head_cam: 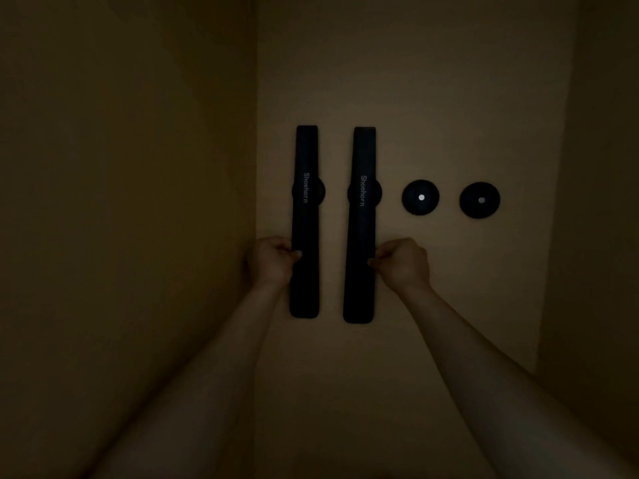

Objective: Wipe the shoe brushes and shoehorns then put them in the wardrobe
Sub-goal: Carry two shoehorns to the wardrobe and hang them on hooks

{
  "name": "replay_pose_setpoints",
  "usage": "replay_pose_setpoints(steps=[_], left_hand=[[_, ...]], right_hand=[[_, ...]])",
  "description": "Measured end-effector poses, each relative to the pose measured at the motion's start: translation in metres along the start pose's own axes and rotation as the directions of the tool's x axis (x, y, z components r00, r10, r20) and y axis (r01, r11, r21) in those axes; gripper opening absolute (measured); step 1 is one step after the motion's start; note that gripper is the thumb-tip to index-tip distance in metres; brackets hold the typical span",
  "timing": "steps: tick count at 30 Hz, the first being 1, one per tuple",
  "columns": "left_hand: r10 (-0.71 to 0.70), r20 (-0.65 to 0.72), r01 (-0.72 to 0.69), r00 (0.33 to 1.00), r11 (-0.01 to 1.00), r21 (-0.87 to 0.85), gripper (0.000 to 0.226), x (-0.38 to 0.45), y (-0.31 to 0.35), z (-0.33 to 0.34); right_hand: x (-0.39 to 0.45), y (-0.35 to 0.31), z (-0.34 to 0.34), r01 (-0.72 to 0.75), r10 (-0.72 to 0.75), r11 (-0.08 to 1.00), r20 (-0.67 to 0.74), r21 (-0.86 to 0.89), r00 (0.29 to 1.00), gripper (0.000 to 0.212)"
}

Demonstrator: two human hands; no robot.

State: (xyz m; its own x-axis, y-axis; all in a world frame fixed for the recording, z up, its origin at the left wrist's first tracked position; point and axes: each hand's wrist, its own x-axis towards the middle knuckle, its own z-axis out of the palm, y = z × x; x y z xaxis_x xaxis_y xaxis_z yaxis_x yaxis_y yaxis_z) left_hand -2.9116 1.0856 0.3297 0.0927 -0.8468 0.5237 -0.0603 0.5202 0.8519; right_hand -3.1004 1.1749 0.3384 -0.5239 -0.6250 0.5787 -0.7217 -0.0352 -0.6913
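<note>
Two long black shoehorns stand upright against the back panel of a dim wardrobe (449,98), each printed "Shoehorn". The left shoehorn (305,188) and the right shoehorn (361,202) each lie over a round black mount. My left hand (273,259) grips the left shoehorn's lower part from its left side. My right hand (403,262) grips the right shoehorn's lower part from its right side. No shoe brush and no cloth are in view.
Two bare round black wall mounts (420,197) (480,200) with pale centres sit to the right of the shoehorns. A side wall (138,202) closes the left, another side wall (605,202) the right. The light is very low.
</note>
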Motion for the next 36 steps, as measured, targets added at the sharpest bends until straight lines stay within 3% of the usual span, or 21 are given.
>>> replay_pose_setpoints(steps=[10,15,23,36], left_hand=[[-0.041,-0.018,0.041,0.999,0.999,-0.005,0.032,0.001,0.001,0.0],[-0.041,-0.011,0.04,0.999,0.999,-0.019,0.018,0.0,0.001,0.0],[-0.039,-0.022,0.039,0.999,0.999,0.001,0.032,0.007,-0.005,0.001],[-0.038,-0.014,0.04,0.999,0.993,0.116,0.03,-0.002,-0.002,-0.006]], right_hand=[[0.001,0.0,0.003,-0.022,0.022,1.0,-0.009,0.004,1.0,0.02],[0.002,0.001,0.003,-0.015,0.015,1.0,-0.002,-0.009,1.0,0.017],[0.001,0.0,0.003,-0.021,0.021,1.0,0.005,0.012,1.0,0.011],[-0.006,0.0,-0.007,-0.036,0.037,0.999,0.077,-0.021,0.996,0.016]])
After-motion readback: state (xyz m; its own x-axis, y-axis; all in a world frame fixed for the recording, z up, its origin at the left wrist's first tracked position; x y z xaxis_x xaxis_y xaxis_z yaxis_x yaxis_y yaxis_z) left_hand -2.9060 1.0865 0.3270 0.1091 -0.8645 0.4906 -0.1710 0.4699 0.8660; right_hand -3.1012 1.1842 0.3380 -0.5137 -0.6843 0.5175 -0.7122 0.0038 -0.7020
